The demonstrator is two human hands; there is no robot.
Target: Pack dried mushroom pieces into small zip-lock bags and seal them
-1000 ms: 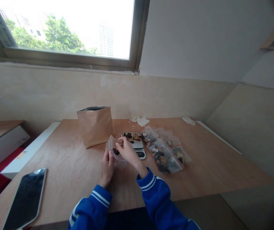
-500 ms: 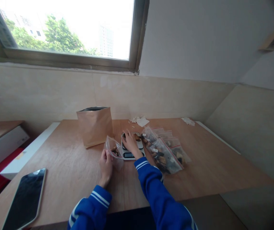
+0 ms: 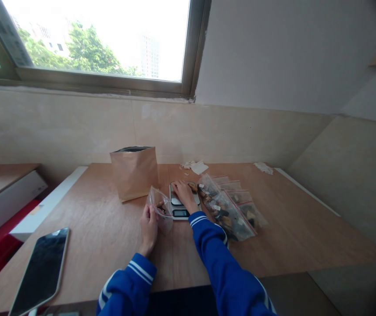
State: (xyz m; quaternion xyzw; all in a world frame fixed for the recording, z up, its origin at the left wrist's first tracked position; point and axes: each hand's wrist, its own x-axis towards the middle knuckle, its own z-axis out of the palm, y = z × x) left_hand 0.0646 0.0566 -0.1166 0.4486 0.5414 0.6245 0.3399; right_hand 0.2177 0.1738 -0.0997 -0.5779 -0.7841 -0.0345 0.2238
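My left hand (image 3: 148, 224) grips the side of a clear zip bag (image 3: 165, 223), whose mouth gapes towards the scale. Dark brown, dried-looking pieces (image 3: 161, 206) lie inside the bag. Just right of it stands a small white kitchen scale (image 3: 173, 216) with a dark display. Over the scale's plate is my right hand (image 3: 184, 194), fingers bent down and drawn together; whatever is between the fingertips is hidden. A brown piece (image 3: 192, 187) rests on the plate beyond this hand. Several filled zip bags (image 3: 229, 215) with red seals lie overlapping to the scale's right.
An open brown paper pouch (image 3: 135, 173) stands upright behind my left hand. At the near left lies a smartphone (image 3: 41, 270). Crumpled white tissue (image 3: 198, 166) is by the wall, with another tissue (image 3: 263, 167) further right. The window (image 3: 109, 44) is above.
My right hand's fingers have drawn together on the scale plate, where they were more spread. My left hand still holds the bag. The whole view has shifted slightly.
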